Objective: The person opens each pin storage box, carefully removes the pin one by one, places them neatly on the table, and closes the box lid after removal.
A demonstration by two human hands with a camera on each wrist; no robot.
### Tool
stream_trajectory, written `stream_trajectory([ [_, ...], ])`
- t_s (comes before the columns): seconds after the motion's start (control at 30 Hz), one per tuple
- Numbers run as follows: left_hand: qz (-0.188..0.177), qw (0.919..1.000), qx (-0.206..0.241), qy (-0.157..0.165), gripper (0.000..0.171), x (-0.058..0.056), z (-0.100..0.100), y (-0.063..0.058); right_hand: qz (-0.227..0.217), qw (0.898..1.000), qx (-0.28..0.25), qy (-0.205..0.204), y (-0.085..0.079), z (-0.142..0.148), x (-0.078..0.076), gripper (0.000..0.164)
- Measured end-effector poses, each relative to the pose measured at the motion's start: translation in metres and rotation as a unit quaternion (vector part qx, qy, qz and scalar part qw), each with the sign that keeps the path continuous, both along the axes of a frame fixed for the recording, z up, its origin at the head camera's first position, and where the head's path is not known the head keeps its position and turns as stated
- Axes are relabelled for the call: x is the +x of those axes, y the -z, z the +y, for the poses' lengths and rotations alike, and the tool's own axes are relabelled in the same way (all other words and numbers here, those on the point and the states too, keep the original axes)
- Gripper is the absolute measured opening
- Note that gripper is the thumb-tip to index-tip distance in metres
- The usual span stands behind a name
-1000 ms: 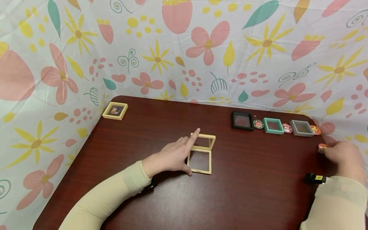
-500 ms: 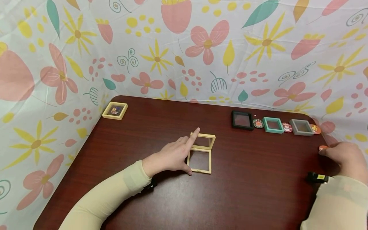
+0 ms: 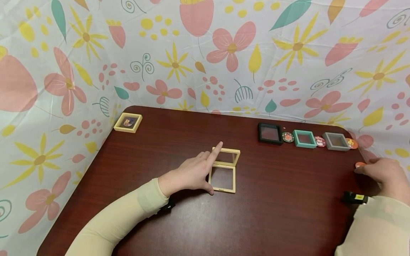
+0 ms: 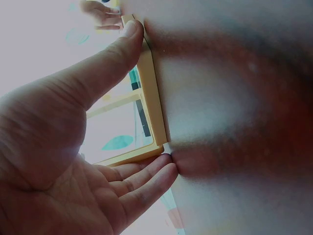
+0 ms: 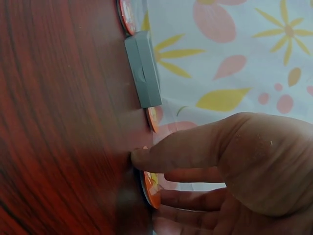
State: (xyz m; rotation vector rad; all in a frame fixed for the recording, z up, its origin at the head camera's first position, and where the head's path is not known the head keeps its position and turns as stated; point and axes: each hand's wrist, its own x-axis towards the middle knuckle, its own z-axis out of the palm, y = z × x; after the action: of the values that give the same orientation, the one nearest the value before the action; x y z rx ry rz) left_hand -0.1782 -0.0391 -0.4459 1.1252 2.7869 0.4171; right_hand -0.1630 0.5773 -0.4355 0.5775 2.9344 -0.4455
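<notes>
A pale yellow display case (image 3: 235, 177) stands with its hinged lid raised in the middle of the table in the head view. My left hand (image 3: 193, 172) holds it at its left side, thumb at the near corner and fingers by the raised lid. In the left wrist view the thumb presses the case's edge (image 4: 154, 98) while the fingers lie along the other side. At the table's right edge my right hand (image 3: 385, 176) grips an orange poker chip (image 5: 152, 193) between thumb and fingers. That hand covers part of the chip in both views.
Along the back right lie a black case (image 3: 270, 134), a teal case (image 3: 295, 138) and a grey case (image 3: 336, 147), with poker chips (image 3: 288, 137) beside them. Another yellow case (image 3: 119, 126) with a round piece inside sits at the back left. Flowered cloth (image 3: 198, 71) borders the table.
My right hand has shifted very slightly and stays at the orange chip. The left hand and the yellow case have not moved.
</notes>
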Motion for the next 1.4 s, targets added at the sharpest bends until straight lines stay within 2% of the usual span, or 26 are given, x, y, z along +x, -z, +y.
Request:
stream_trajectory([
  [0.03,0.0,1.0,0.0,0.0,0.162,0.0,0.0,0.0,-0.005,1.0,0.001,0.003,-0.001,0.0,0.0,0.068],
  [0.27,0.001,1.0,0.002,-0.003,0.161,-0.001,-0.001,-0.001,-0.038,0.999,0.013,0.029,-0.012,-0.01,-0.005,0.1],
  [0.4,-0.001,1.0,0.002,-0.004,0.161,-0.001,-0.002,-0.001,-0.014,0.998,0.014,0.054,-0.021,-0.019,-0.007,0.103],
  [0.5,-0.002,1.0,0.003,-0.003,0.161,-0.001,-0.003,-0.001,0.025,0.997,0.001,0.072,-0.029,-0.029,-0.009,0.098],
  [0.67,-0.001,1.0,0.008,-0.003,0.162,-0.002,-0.003,-0.001,0.096,0.993,0.005,0.073,-0.041,-0.048,-0.016,0.086],
  [0.8,0.001,1.0,0.007,-0.002,0.162,-0.002,-0.002,0.0,0.131,0.989,0.001,0.068,-0.049,-0.069,-0.023,0.082],
  [0.93,0.0,1.0,0.005,0.001,0.161,-0.002,-0.002,0.001,0.164,0.986,-0.007,0.041,-0.055,-0.094,-0.03,0.081],
  [1.13,0.001,1.0,0.009,0.003,0.162,-0.001,-0.001,0.002,0.2,0.978,-0.048,-0.046,-0.061,-0.142,-0.041,0.069],
  [1.4,0.006,0.9999,0.011,0.004,0.162,-0.002,-0.001,0.003,0.174,0.969,-0.091,-0.152,-0.061,-0.227,-0.038,0.063],
])
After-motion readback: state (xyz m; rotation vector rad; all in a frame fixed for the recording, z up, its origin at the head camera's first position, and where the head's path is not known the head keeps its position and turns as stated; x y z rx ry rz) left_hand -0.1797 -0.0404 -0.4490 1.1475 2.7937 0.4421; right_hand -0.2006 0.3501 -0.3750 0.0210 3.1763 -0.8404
